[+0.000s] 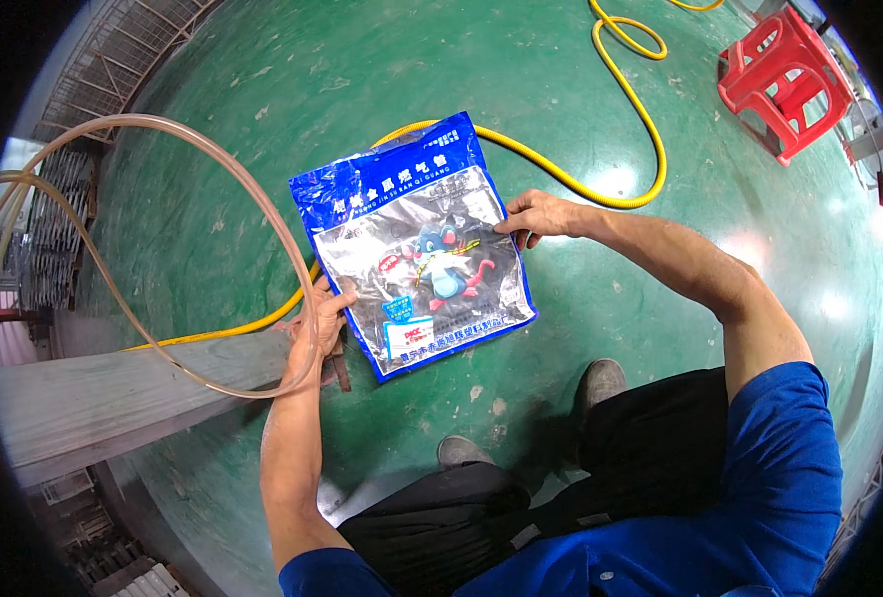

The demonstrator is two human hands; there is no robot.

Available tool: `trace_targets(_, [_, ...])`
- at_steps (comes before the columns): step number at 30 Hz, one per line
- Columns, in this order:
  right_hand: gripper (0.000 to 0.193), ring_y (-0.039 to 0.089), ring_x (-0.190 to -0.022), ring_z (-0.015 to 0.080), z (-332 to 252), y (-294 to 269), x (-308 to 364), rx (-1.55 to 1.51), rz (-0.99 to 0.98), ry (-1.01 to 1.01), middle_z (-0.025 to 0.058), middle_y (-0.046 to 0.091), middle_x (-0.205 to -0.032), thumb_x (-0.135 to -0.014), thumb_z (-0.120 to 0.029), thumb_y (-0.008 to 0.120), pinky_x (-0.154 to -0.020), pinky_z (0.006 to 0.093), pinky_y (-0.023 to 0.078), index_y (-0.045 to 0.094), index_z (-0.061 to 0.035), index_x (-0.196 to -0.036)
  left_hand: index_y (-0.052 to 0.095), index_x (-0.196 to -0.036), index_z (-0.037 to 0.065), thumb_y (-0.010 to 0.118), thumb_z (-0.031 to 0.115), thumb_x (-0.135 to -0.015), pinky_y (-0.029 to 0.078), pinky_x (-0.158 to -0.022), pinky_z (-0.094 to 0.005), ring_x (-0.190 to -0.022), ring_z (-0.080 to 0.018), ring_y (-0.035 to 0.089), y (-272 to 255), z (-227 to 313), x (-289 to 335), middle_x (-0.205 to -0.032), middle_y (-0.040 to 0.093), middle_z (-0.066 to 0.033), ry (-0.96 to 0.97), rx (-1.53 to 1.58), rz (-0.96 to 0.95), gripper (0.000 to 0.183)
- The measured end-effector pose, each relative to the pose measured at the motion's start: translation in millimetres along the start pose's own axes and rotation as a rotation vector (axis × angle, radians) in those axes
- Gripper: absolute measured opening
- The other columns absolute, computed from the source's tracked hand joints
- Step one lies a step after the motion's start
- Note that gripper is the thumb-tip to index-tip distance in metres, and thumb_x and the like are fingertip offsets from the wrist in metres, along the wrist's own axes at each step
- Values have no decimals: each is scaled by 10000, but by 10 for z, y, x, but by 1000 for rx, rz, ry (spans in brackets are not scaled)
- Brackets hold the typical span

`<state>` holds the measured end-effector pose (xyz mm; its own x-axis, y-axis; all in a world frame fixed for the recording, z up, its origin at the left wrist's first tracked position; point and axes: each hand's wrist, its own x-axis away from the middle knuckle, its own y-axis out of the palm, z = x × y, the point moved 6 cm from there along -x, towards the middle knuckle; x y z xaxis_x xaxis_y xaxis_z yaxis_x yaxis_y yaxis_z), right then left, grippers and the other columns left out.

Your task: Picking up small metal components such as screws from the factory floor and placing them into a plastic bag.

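Note:
A flat plastic bag (pixel 372 284) with blue printed borders, a clear middle and a cartoon mouse is stretched between my hands above the green floor. My left hand (pixel 324 310) is closed on its lower left edge, thumb on the front. My right hand (pixel 541 215) pinches the upper right edge between thumb and fingers. The bag looks flat; whether anything lies inside cannot be told. A loop of clear, pinkish hose (pixel 252 179) passes across my left wrist, close to the bag's left side; whether it touches the wrist is unclear.
A yellow hose (pixel 651 134) winds over the green floor (pixel 621 308) and behind the bag. To the left is a grey bench-like slab (pixel 133 398), with stacked metal parts (pixel 68 209) beyond. A red plastic stool (pixel 790 90) stands far right. My shoes (pixel 461 451) are below the bag.

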<state>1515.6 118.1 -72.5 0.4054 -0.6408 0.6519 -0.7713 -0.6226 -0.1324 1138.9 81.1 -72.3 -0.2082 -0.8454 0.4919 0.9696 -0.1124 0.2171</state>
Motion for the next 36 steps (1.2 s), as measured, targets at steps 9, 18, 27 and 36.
trace_targets(9, [337, 658, -708, 142, 15, -15, 10, 38, -2, -21, 69, 680, -844, -859, -351, 668, -631, 281, 531, 683, -37, -978, 578, -1164, 31, 715, 31, -774, 500, -888, -345, -1000, -202, 625, 82, 33, 38, -1056, 659, -93, -29, -24, 30, 413])
trace_targets(18, [290, 662, -702, 143, -39, 1, 18, 62, -7, -65, 76, 691, -852, -865, -292, 661, -629, 281, 534, 669, -51, -1028, 580, -1178, 36, 723, 35, -775, 508, -892, -363, -992, -202, 633, 24, 1, 21, -1075, 661, -90, -12, -47, 22, 428])
trace_targets(27, [296, 659, -696, 138, 10, 26, -5, 70, -5, -98, 72, 691, -859, -873, -254, 651, -625, 276, 534, 641, -68, -1104, 547, -1218, 36, 656, -22, -794, 516, -887, -333, -967, -193, 639, 35, -23, 20, -1074, 654, -75, 25, -58, 7, 442])
trace_targets(36, [306, 650, -776, 165, -9, 90, 2, -68, 46, -229, 98, 668, -951, -917, -146, 556, -655, 293, 550, 584, -57, -1208, 604, -1120, 3, 662, -6, -780, 516, -861, -319, -971, -195, 637, -169, -159, -70, -1092, 652, -110, 74, -7, 32, 346])
